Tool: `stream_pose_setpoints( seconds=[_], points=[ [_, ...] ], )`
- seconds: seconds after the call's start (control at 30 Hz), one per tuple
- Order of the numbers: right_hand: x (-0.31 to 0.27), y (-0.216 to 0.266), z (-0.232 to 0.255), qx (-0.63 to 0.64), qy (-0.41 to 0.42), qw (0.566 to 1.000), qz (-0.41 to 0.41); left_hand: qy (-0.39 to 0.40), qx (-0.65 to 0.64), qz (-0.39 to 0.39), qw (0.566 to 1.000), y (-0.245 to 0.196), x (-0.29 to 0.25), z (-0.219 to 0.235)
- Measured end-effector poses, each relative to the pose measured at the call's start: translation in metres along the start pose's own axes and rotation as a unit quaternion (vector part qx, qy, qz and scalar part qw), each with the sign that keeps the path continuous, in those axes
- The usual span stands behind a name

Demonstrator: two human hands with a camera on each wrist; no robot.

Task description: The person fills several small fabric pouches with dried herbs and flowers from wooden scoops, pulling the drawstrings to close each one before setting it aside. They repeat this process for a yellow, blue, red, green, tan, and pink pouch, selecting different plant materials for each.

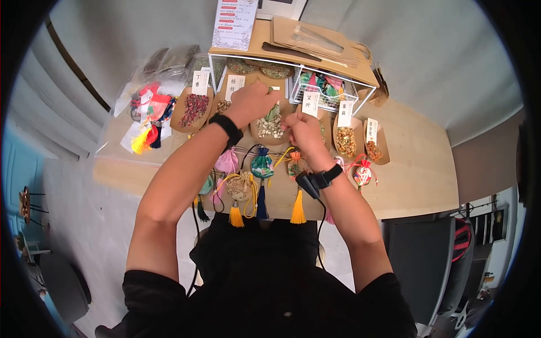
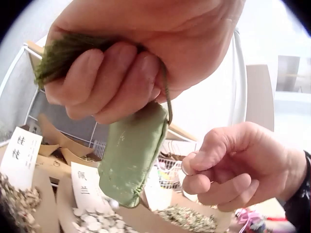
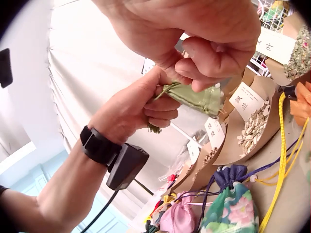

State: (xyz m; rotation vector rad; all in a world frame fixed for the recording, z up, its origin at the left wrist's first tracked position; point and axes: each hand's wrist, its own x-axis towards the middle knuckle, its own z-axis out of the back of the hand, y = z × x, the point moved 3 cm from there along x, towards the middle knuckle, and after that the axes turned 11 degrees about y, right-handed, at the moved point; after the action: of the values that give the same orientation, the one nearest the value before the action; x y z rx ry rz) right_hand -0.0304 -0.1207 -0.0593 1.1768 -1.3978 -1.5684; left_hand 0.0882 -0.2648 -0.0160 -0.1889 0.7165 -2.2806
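Note:
My left hand (image 1: 255,105) grips a green satin sachet (image 2: 130,158) by its cord end, fingers curled round the dark green tassel (image 2: 70,54). The sachet hangs from the fist, above a paper tray (image 3: 224,154) of pale chopped herb pieces (image 1: 270,127). To the right of it, my right hand (image 1: 306,133) is raised with its fingers curled in. In the left wrist view the right thumb (image 2: 208,154) comes up to the bent forefinger, and nothing shows between them. The right hand overlaps part of the sachet's surroundings in its own wrist view.
Labelled paper trays of dried petals (image 1: 194,109) and orange herbs (image 1: 345,141) flank the middle one. Several tasselled sachets, one teal floral sachet (image 1: 262,165) among them, lie along the front edge. Behind stands a white wire rack (image 1: 324,90) under a wooden shelf (image 1: 349,62).

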Motion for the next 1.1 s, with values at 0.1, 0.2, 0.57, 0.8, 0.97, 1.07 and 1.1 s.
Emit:
stream_pose_setpoints(
  seconds=[0.1, 0.2, 0.57, 0.8, 0.97, 1.07, 1.1],
  points=[
    [-0.014, 0.0, -0.003, -0.025, 0.001, 1.0, 0.003, -0.004, -0.014, -0.004, 1.0, 0.009, -0.008, -0.017],
    [-0.02, -0.006, -0.003, -0.02, -0.003, 0.999, 0.034, -0.009, -0.026, -0.02, 0.999, -0.006, -0.013, -0.006],
    [-0.032, -0.004, -0.002, 0.061, -0.05, 0.996, -0.047, 0.079, -0.326, -0.084, 0.938, 0.028, -0.021, -0.032],
    [-0.027, -0.005, 0.0, 0.22, 0.048, 0.973, -0.056, 0.148, -0.395, -0.1, 0.901, 0.018, -0.062, -0.035],
    [-0.029, -0.006, -0.003, 0.161, 0.055, 0.985, 0.005, 0.138, -0.418, -0.066, 0.895, 0.019, -0.083, -0.036],
    [-0.037, 0.001, -0.013, 0.111, 0.044, 0.993, 0.008, 0.118, -0.442, -0.073, 0.886, 0.018, -0.093, -0.035],
    [-0.039, 0.003, -0.018, 0.093, 0.039, 0.995, 0.005, 0.113, -0.447, -0.068, 0.885, 0.018, -0.094, -0.037]
  ],
)
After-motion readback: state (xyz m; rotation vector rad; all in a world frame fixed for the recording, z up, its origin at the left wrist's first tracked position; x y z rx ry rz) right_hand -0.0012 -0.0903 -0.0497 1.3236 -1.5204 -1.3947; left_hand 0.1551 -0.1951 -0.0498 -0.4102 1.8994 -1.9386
